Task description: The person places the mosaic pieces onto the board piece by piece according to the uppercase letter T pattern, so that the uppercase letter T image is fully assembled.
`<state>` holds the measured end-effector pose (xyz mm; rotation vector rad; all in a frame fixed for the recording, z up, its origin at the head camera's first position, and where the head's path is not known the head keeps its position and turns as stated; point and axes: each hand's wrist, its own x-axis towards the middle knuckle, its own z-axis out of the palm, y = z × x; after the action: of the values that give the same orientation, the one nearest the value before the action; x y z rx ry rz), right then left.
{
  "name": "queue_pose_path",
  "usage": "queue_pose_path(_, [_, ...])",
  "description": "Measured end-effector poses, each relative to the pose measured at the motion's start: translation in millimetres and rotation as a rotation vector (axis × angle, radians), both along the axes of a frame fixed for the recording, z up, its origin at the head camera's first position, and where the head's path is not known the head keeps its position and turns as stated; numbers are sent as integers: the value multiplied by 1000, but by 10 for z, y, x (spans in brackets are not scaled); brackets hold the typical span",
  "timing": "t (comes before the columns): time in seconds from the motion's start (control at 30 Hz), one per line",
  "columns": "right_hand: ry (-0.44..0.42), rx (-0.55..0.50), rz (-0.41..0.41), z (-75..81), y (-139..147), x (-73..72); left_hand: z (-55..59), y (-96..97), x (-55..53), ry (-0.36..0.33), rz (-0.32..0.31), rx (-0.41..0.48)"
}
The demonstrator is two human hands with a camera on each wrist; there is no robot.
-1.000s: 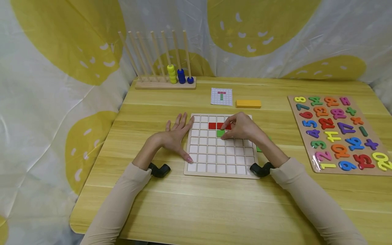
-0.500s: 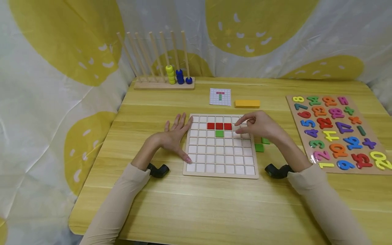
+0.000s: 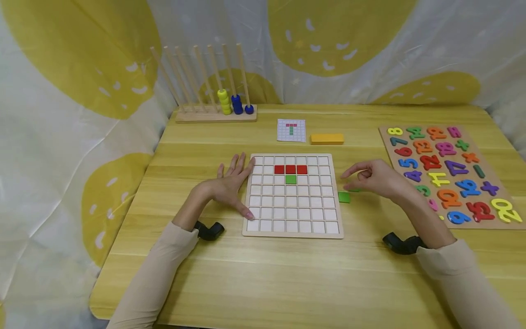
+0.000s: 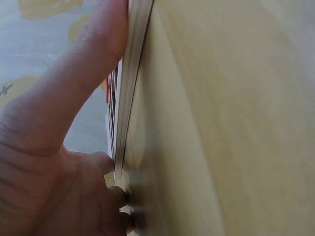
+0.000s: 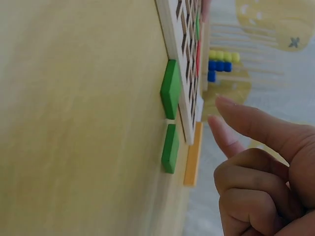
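Note:
A wooden grid board (image 3: 293, 236) lies mid-table. Its upper part holds a row of three red tiles (image 3: 290, 169), with one green tile (image 3: 291, 179) under the middle one. My left hand (image 3: 227, 188) rests at the board's left edge, fingers spread and thumb touching the frame near the lower corner. Off the right edge, my right hand (image 3: 376, 178) hovers with thumb and index finger apart and nothing between them. Two loose green tiles, a nearer one (image 5: 170, 89) and a farther one (image 5: 170, 148), lie flat beside the board. In the head view the hand partly covers the farther tile.
Behind the board are a pattern card (image 3: 291, 130) and a yellow block (image 3: 327, 139). A bead abacus (image 3: 216, 114) with upright rods stands at the back left. A number puzzle board (image 3: 456, 183) lies at the right, close to my right forearm. Patterned curtains hang behind the table.
My right hand has let go of the green tile under the red row and moved right, past the board's edge, to above the loose green tiles. The left hand stays at the board.

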<state>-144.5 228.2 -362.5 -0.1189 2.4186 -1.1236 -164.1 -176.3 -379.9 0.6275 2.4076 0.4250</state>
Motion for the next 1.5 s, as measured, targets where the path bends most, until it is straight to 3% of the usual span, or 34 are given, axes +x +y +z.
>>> queue_pose_path(0.27, [-52, -10, 61, -72, 66, 82, -11, 3, -10, -1, -4, 1])
queue_pose_path(0.67, [-75, 15, 100, -103, 18, 72, -20, -2, -15, -3, -4, 14])
queue_pose_path(1.5, [-85, -22, 91, -144, -8, 95, -6, -8, -10, -1, -2, 11])
